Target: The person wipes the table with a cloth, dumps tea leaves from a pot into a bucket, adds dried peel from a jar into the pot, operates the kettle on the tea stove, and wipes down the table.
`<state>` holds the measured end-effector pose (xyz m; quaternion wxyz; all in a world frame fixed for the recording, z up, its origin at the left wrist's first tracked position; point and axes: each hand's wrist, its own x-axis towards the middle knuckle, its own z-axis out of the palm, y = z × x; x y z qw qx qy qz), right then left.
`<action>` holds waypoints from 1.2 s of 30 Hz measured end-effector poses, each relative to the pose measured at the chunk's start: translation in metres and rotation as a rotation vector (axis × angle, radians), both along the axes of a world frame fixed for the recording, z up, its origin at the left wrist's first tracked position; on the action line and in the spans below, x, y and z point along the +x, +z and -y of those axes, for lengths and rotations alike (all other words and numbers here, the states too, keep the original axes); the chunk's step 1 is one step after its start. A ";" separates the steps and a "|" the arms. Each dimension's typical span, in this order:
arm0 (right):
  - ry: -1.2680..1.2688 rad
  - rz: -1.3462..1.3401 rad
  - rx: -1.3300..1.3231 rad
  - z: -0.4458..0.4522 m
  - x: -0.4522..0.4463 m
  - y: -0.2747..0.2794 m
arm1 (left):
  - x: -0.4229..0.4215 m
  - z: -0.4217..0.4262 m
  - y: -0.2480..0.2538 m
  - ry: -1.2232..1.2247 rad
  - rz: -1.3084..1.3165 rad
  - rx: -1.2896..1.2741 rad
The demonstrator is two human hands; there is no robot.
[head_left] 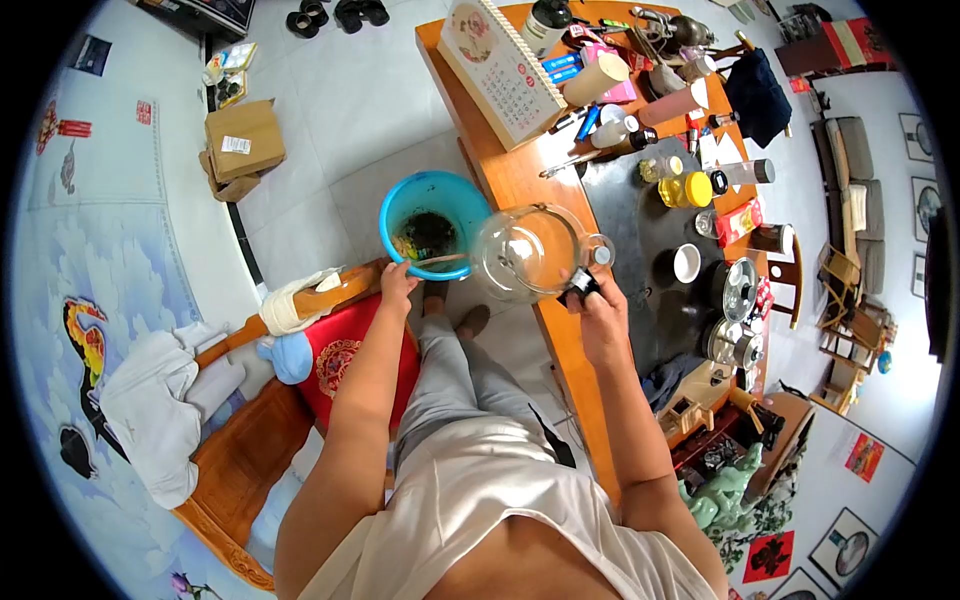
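Observation:
My right hand [600, 312] is closed round the black handle of a clear glass pot [522, 250], which is held tilted between the table edge and a blue bucket [395, 215]. My left hand [398, 283] pinches the end of a thin, light-brown stick [440, 260] that reaches over the bucket toward the mouth of the pot. Dark wet matter with some yellow bits [428, 236] lies at the bottom of the bucket. Whether the stick's far end is inside the glass is hard to tell.
The wooden table [570, 370] on the right bears a desk calendar [500, 75], bottles, a yellow-lidded jar [686, 190], a white cup [686, 262] and steel pots [733, 343]. A wooden chair with a red cushion [350, 350] stands at left. A cardboard box [243, 140] lies beyond.

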<state>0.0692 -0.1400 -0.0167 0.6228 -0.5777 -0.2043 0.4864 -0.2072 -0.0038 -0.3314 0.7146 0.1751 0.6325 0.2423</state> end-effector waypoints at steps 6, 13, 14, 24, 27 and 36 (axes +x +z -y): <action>-0.233 -0.044 0.069 0.031 0.018 -0.005 | 0.019 -0.011 -0.045 -0.096 -0.122 -0.105; -0.324 -0.026 0.164 0.076 0.045 -0.037 | 0.058 -0.017 -0.106 -0.220 -0.287 -0.116; -0.298 -0.029 0.208 0.083 0.050 -0.043 | 0.064 -0.015 -0.117 -0.204 -0.267 -0.098; -0.662 -0.094 0.106 0.079 0.056 -0.049 | 0.135 -0.002 -0.239 -0.736 -0.277 -0.067; -0.671 -0.086 0.102 0.087 0.061 -0.050 | 0.155 0.001 -0.245 -0.693 -0.257 -0.124; -0.738 -0.026 0.229 0.136 0.073 -0.074 | 0.183 0.007 -0.268 -0.625 -0.228 -0.225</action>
